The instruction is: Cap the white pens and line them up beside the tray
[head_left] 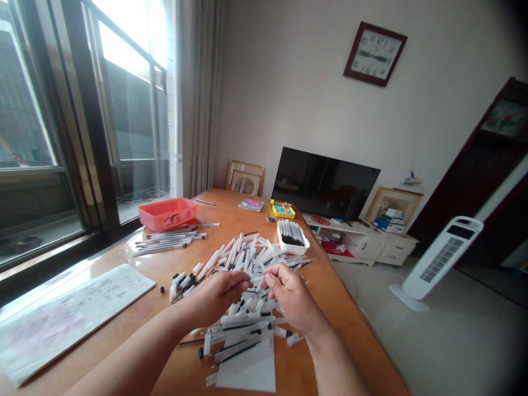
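Pen assembly, I reckon: left hand (225, 291) and right hand (287, 290) pinched closed, seemingly on a clear pen barrel (256, 282); needs steady aligning next.

A wooden table (330, 286) carries pen parts (233, 254), a red bin (165, 219) and a white tub (295, 249)

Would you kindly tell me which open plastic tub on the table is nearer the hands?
The small white tub, holding pale tubes; the larger red tub stands farther off, by the window.
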Motion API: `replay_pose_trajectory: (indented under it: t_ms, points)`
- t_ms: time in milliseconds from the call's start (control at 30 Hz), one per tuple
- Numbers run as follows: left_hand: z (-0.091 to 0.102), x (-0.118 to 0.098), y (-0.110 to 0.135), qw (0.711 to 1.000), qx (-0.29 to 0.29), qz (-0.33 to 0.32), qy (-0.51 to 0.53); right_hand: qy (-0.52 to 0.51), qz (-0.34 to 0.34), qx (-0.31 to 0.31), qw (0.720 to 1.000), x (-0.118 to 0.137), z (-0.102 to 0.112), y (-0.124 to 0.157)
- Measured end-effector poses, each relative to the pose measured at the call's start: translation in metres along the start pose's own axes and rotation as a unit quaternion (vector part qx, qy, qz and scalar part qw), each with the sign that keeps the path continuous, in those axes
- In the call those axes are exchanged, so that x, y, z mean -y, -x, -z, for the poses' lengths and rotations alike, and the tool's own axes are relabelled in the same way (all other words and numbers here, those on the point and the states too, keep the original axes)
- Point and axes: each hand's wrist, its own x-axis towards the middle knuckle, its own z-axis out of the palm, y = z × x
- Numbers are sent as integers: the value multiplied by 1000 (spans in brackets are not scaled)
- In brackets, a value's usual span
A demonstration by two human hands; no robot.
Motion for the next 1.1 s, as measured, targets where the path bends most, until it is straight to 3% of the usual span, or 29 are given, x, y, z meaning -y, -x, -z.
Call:
replay_pose_trajectory:
  t_ms: [167,333,567,700,867,967,1100]
  points:
    - [0,1,1,1000,-15,-4,-18,-7,-69,-28,997,-7,-1,-2]
    - [1,-2,2,999,-18,-16,-46,5,-53,-11,999,-9,-1,-1]
    - [1,-5,2,995,-12,-23,-92,17,-88,-14,996,-10,0,-3]
    - [1,-8,3,992,-2,-25,-125,37,-55,10,998,-5,1,-2]
    - [3,-8,3,991,8,-22,-132,-25,-69,43,996,1,5,0]
    - [3,-9,3,990,6,-20,-136,-55,-87,28,994,-4,4,-1]
    - [4,-9,3,989,1,-27,-147,-18,-112,4,994,-12,1,-3]
